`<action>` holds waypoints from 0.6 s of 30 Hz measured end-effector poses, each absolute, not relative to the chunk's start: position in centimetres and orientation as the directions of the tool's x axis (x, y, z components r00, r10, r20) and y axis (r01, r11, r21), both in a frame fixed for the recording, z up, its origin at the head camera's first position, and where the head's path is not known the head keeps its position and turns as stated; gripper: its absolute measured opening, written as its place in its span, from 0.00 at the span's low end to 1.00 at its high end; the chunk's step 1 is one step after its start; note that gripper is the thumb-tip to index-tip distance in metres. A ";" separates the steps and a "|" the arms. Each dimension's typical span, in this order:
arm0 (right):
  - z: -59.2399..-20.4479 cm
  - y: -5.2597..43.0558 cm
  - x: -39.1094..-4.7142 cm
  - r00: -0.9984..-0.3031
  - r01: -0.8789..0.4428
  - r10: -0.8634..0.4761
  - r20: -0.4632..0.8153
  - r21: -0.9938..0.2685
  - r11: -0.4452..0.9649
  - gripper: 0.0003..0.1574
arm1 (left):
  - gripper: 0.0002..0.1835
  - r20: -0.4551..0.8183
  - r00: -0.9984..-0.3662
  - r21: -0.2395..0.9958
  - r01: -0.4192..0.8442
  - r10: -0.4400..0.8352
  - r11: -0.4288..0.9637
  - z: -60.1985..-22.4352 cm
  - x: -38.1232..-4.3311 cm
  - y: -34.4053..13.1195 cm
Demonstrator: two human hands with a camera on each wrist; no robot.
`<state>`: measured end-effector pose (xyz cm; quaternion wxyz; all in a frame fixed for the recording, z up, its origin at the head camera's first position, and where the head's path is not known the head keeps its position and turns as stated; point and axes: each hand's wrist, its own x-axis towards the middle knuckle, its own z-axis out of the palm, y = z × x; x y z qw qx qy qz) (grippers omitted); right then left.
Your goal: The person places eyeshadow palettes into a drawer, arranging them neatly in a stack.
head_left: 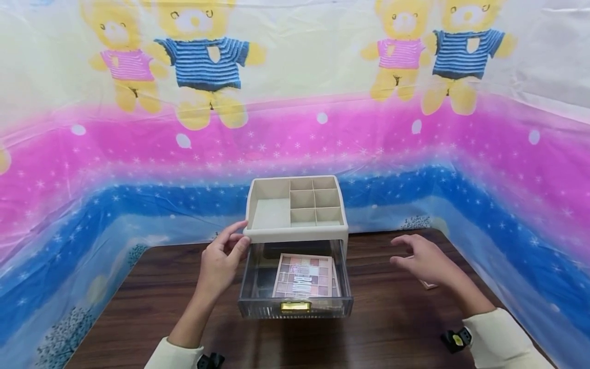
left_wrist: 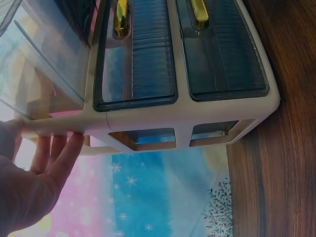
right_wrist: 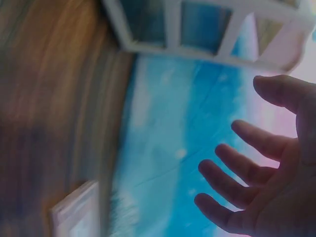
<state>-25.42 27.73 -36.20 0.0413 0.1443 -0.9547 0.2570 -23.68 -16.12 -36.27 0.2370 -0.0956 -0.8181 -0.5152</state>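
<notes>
A cream cosmetics organizer (head_left: 296,234) stands on the table, with open compartments on top. Its clear top drawer (head_left: 251,307) is pulled out and holds eyeshadow palettes (head_left: 301,277), one overlapping another. My left hand (head_left: 220,261) grips the organizer's upper left corner, thumb at the front and fingers around the side frame, as the left wrist view also shows. To the right, my right hand (head_left: 426,259) hovers with fingers spread and nothing in them. Beneath that wrist lies another flat palette (right_wrist: 79,212), mostly hidden by the arm in the head view.
Two lower drawers (left_wrist: 138,74) with gold handles are closed in the left wrist view. The dark wooden table (head_left: 161,297) extends around the organizer. A patterned cloth (head_left: 295,138) with bears hangs behind and along both sides.
</notes>
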 end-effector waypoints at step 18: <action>-43.8 34.0 -29.7 -0.996 0.086 0.079 -0.033 -0.353 0.932 0.59 | 0.21 0.490 -0.868 0.795 0.405 -0.083 0.452 -36.4 -23.8 -16.2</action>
